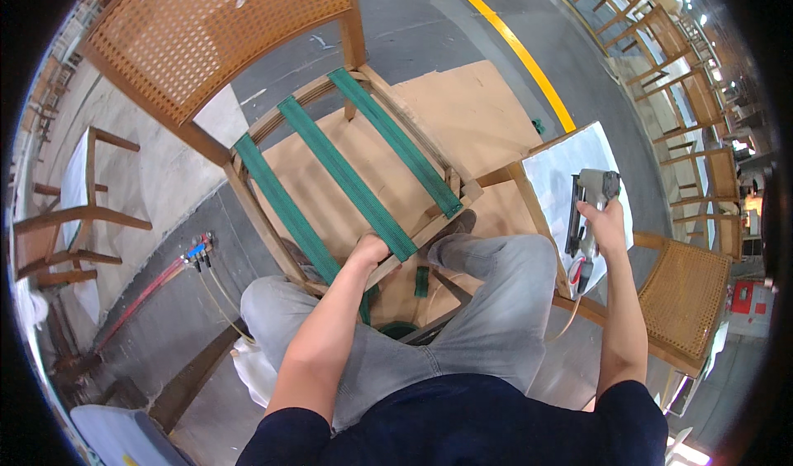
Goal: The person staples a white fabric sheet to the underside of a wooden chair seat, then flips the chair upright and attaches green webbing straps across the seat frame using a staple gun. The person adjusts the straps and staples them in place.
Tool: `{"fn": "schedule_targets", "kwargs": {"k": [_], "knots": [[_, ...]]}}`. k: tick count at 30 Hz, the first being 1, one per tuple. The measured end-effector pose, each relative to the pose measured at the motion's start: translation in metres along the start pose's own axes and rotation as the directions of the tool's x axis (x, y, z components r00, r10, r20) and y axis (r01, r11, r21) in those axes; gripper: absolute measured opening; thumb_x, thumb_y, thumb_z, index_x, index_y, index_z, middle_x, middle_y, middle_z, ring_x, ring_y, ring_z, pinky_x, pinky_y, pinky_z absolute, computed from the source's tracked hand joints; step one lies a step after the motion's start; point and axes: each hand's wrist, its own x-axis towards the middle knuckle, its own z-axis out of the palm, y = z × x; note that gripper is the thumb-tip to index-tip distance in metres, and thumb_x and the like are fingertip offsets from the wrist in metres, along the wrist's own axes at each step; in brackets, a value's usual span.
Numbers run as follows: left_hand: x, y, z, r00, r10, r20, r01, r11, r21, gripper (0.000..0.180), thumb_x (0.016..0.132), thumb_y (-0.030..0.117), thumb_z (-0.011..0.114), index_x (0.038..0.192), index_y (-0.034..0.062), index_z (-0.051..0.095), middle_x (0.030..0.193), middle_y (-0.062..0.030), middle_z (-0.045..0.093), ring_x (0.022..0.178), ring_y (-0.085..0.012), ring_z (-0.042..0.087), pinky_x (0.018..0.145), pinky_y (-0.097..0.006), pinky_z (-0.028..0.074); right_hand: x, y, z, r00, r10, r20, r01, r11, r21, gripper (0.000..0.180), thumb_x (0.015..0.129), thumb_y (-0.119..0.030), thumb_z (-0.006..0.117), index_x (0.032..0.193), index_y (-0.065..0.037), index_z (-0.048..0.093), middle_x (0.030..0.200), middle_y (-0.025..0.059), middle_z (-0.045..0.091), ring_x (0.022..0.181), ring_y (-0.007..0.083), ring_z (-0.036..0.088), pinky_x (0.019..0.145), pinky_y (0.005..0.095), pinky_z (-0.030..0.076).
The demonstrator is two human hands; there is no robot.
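Note:
A wooden chair frame [242, 187] with a woven cane back [219, 40] stands before me. Three green webbing straps [345, 175] run across its open seat from back to front. My left hand [373, 249] is closed at the front rail, between the left and middle straps; its fingers are mostly hidden, so what they hold cannot be made out. On the right, my right hand [607, 225] grips a grey and black staple gun [585, 210] over a pale, white-covered seat [552, 175] of another chair. A hose trails down from the gun.
Brown cardboard [462, 115] lies on the floor under the frame. At left are an air-hose fitting with a blue valve [197, 252] and an upturned chair [83, 214]. A cane-backed chair [686, 292] is at right, with a row of chairs [698, 106] beyond the yellow line [516, 46].

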Motion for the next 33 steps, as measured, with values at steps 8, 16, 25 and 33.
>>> {"fn": "schedule_targets", "kwargs": {"k": [8,16,25,33], "knots": [[0.027,-0.01,0.013,0.982,0.126,0.144,-0.144,0.982,0.121,0.032,0.089,0.018,0.08,0.117,0.0026,0.076,0.102,-0.0141,0.078,0.086,-0.027,0.075,0.07,-0.04,0.059,-0.113,-0.082,0.1,0.825,0.005,0.565,-0.119,0.979,0.165,0.035,0.093,-0.023,0.082,0.122,-0.007,0.071,0.095,-0.001,0.07,0.08,0.0118,0.064,0.064,0.0312,0.052],[0.057,-0.032,0.005,0.973,0.229,0.023,-0.23,0.961,0.15,0.015,0.085,0.004,0.078,0.097,-0.0037,0.076,0.08,-0.0166,0.074,0.059,-0.0281,0.072,0.045,-0.042,0.054,-0.126,-0.11,0.176,0.659,0.099,0.746,-0.056,0.995,-0.082,0.031,0.093,-0.027,0.08,0.102,0.001,0.07,0.078,0.0058,0.068,0.058,0.0148,0.063,0.055,0.0347,0.051],[0.037,-0.024,0.009,0.988,0.151,-0.003,-0.147,0.963,0.224,0.048,0.087,0.037,0.081,0.118,0.0004,0.078,0.119,-0.0163,0.078,0.104,-0.0262,0.072,0.081,-0.04,0.057,-0.125,-0.112,0.181,0.676,0.127,0.725,-0.021,0.988,-0.154,0.032,0.094,-0.027,0.08,0.101,0.002,0.07,0.071,0.0053,0.067,0.055,0.0154,0.063,0.051,0.0349,0.05],[0.049,-0.032,-0.007,0.968,0.251,-0.002,-0.243,0.94,0.237,0.047,0.088,0.039,0.081,0.117,0.0028,0.079,0.111,-0.0128,0.078,0.091,-0.025,0.071,0.074,-0.042,0.056,-0.135,-0.126,0.188,0.654,0.084,0.752,0.043,0.988,-0.147,0.031,0.094,-0.028,0.08,0.098,0.001,0.071,0.069,0.0038,0.066,0.054,0.0132,0.063,0.052,0.0334,0.051]]}}
